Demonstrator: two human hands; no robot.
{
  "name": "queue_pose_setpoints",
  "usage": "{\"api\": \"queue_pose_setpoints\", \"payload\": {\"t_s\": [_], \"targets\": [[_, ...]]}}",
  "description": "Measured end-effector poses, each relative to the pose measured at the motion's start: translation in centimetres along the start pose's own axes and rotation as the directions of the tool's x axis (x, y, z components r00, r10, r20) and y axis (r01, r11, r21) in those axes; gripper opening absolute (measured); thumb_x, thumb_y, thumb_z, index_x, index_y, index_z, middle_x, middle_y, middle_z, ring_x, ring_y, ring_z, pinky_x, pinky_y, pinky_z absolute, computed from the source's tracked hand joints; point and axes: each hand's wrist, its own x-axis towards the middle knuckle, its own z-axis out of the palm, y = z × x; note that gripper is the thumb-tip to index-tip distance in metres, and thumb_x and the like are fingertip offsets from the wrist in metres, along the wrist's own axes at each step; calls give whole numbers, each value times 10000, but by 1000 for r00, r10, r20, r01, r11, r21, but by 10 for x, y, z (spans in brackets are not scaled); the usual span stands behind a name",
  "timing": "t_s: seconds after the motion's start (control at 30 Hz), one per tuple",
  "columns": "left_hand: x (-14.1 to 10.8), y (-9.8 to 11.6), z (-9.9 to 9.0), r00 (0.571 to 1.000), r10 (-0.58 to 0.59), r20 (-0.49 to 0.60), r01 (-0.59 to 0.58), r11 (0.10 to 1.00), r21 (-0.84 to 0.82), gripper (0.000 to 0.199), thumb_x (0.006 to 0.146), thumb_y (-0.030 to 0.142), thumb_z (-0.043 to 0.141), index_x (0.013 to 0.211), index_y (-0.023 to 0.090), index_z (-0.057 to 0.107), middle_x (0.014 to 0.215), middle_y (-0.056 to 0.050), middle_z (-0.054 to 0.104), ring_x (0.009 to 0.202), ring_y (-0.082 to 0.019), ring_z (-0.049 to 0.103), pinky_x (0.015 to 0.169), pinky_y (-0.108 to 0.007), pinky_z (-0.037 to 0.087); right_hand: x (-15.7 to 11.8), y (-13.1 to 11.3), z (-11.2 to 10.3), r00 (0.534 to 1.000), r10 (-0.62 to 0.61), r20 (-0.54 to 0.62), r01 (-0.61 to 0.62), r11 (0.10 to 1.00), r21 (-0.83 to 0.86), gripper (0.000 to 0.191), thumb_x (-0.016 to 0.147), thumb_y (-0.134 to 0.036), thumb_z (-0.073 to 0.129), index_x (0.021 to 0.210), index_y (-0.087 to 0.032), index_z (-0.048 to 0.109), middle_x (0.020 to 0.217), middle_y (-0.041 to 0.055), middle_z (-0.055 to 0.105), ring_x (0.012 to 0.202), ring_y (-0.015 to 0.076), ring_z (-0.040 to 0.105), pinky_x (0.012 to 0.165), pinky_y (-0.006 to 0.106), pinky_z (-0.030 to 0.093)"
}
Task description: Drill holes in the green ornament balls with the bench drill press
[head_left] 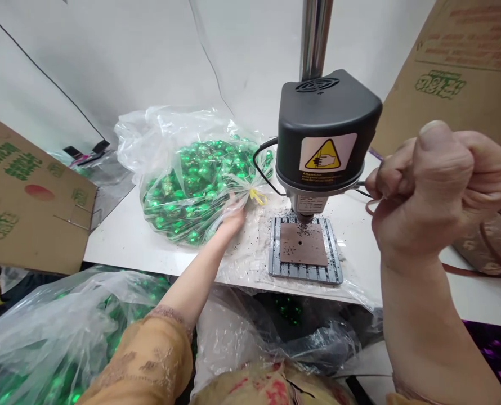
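My left hand (234,216) grips the clear plastic bag (149,132) of shiny green beads (204,169), close to its gathered neck with a yellow tie (258,197). The bag's folds partly hide these fingers. On the right, my right hand (432,180) is closed beside a black bench drill press (330,129). A thin rod from the drill runs toward its fingers, and a small brownish loop shows beneath them; what it holds is hidden. Below the drill head, a brown square plate (303,253) with a small hole lies on the slotted metal base (335,270).
Dark shavings cover the plate and the white table (119,230) around it. Cardboard boxes stand at left (31,197) and right (406,84). Below the table edge are another clear bag (65,315) of green beads and purple shiny pieces (497,351).
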Motion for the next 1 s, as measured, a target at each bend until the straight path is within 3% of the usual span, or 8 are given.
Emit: {"api": "queue_pose_setpoints", "payload": {"t_s": [0.23,0.37,0.47,0.53,0.6,0.7,0.83,1.0], "targets": [[1,5,-18,991,-132,18,133,980,-148,634,783,119,624,1407,208,560,1580,-108,415,1502,-379,281,1250,-537,232,-1,-1,-1,1000,10,2,-10,1000,3,428,850,-234,597,486,-204,374,415,-72,357,377,65,366,414,288,248],[-13,26,-22,965,-191,177,254,839,-481,454,829,221,593,1280,177,628,1256,-131,660,1212,-328,605,1046,-500,494,-2,0,-3,1000,22,13,-22,1000,-1,445,868,-253,591,493,-185,361,429,-75,341,397,39,376,427,249,259],[-33,43,-26,905,-111,410,411,477,-777,409,900,337,521,1269,180,601,1007,-91,694,819,-214,701,724,-367,592,-3,1,-4,1000,3,14,-3,1000,25,449,853,-270,620,483,-190,379,427,-67,371,386,51,367,414,270,260],[-48,53,-28,857,14,516,511,113,-852,433,886,379,579,1272,182,588,998,-87,687,784,-189,694,664,-315,581,-3,1,-5,1000,10,10,-11,1000,27,445,847,-285,631,481,-199,394,426,-60,387,384,65,367,411,289,256],[-60,63,-30,840,97,534,540,-60,-840,445,855,392,663,1247,188,610,1028,-89,687,816,-181,687,674,-297,579,-3,1,-5,1000,21,2,-21,1000,16,437,850,-282,627,484,-205,401,424,-56,389,385,74,365,419,298,254],[-74,74,-29,882,97,461,468,-67,-881,485,828,431,733,1248,210,632,1056,-67,686,845,-160,666,725,-294,574,-4,0,-5,1000,25,0,-25,1000,13,434,854,-275,618,486,-209,399,426,-55,391,386,78,354,429,303,252],[-82,87,-17,960,47,277,274,63,-960,582,772,437,806,1279,221,618,1064,-45,698,951,-158,650,864,-301,526,-3,0,-4,1000,12,8,-13,1000,29,433,854,-270,615,489,-208,391,426,-55,384,389,77,349,428,302,240],[-85,97,2,980,64,189,173,199,-965,628,660,412,886,1193,180,648,1097,-75,705,1035,-211,642,950,-353,487,-3,0,-4,1000,7,24,-7,1000,27,443,865,-270,600,492,-207,369,434,-57,362,396,75,352,431,300,235]]}}
